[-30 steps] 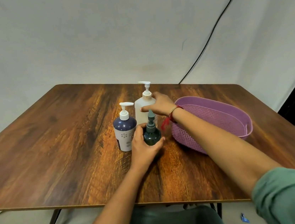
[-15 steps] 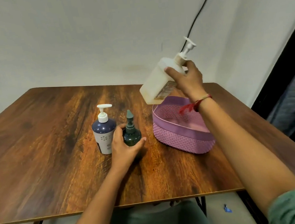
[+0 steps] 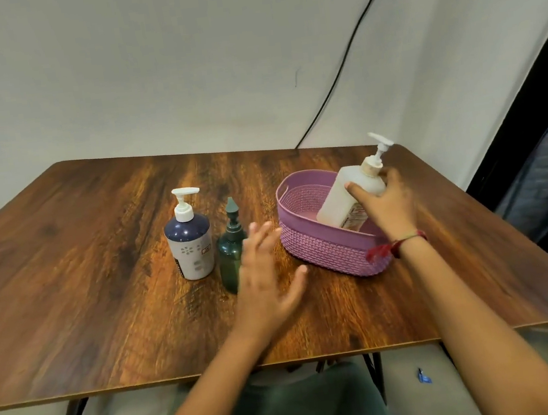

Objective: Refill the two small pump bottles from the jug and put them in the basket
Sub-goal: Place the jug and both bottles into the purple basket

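Note:
My right hand (image 3: 384, 204) grips a white pump bottle (image 3: 351, 198), which leans tilted with its base inside the purple basket (image 3: 322, 246) at the table's right. A navy-and-white pump bottle (image 3: 189, 243) stands upright left of centre. Beside it stands a small dark green pump bottle (image 3: 231, 254). My left hand (image 3: 267, 277) hovers just right of the green bottle with fingers spread, holding nothing and partly covering the bottle's right side.
The wooden table (image 3: 104, 297) has a near edge close to my body and a right edge beside a dark doorway. A black cable (image 3: 344, 60) runs down the white wall behind. A small blue scrap (image 3: 424, 377) lies on the floor.
My right hand lifted the white bottle from the table, carried it right and lowered it into the basket. My left hand let go of the green bottle and opened.

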